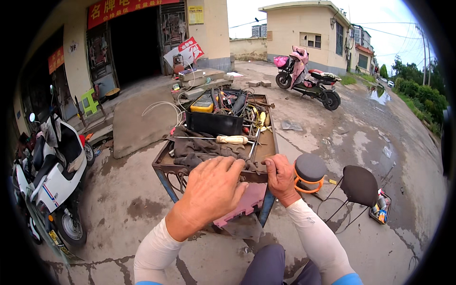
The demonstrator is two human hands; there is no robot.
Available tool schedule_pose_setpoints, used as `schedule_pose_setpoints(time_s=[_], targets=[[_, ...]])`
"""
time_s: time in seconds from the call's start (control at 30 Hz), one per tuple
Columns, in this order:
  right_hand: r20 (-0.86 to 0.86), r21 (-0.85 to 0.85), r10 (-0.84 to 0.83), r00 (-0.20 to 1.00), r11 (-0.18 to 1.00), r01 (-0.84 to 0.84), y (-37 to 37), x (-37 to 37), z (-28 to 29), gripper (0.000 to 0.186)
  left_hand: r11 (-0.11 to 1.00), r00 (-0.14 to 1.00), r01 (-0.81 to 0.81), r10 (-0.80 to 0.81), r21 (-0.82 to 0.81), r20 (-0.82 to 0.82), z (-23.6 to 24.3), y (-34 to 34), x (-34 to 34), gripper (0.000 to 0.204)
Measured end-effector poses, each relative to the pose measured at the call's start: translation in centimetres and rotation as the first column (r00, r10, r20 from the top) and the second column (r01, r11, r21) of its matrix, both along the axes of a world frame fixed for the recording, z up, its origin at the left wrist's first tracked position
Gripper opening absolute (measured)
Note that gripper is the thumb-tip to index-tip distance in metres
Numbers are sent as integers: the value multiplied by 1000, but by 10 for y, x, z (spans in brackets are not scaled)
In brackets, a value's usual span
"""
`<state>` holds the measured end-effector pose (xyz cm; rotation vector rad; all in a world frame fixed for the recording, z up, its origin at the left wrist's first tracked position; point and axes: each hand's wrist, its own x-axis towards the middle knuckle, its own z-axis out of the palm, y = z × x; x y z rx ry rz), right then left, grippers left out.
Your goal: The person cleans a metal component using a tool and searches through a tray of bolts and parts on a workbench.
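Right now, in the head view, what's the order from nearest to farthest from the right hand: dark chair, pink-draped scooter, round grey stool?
From the right hand:
1. Round grey stool: just to its right.
2. Dark chair: farther right, beyond the stool.
3. Pink-draped scooter: well ahead, near the pale building.

- Ground: cracked concrete (118, 204) with dark damp stains, spreading around you; a puddle (380, 96) lies farther off to your right.
- Shopfront wall (205, 38), ahead and to your left: cream, grey along its base, with a dark doorway (136, 45) beneath a red banner (126, 10).
- Small building (287, 33), ahead to your right: pale walls, a window (311, 40) in the side facing you.
- Furniture, near your right: round dark-topped stool (310, 167) with orange frame, beside a thin-legged dark chair (359, 185).
- Light: daylight from a whitish sky (384, 13).
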<state>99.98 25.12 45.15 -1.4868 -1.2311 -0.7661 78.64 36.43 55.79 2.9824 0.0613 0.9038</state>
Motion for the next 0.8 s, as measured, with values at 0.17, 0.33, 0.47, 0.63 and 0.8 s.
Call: schedule_pose_setpoints(time_s=[0.17, 0.33, 0.47, 0.63, 0.8], targets=[[-11, 52, 64, 998, 997, -63, 4, -4, -2, 10, 969, 898, -177, 86, -175, -432, 30, 108, 21, 81], [-6, 74, 64, 998, 995, -64, 5, -6, -3, 11, 972, 756, -227, 131, -69, -642, 10, 153, 58, 84], [-4, 67, 77, 997, 995, -76, 2, -4, -2, 11, 991, 852, -127, 94, -29, -515, 7, 151, 66, 56], [-5, 69, 89, 996, 994, -88, 6, -6, -3, 10, 952, 983, -112, 64, -285, -173, 15, 181, 62, 29], [-30, 67, 72, 997, 995, -70, 4, -6, -1, 10, 906, 981, -79, 144, -415, 128, 48, 205, 69, 30]])
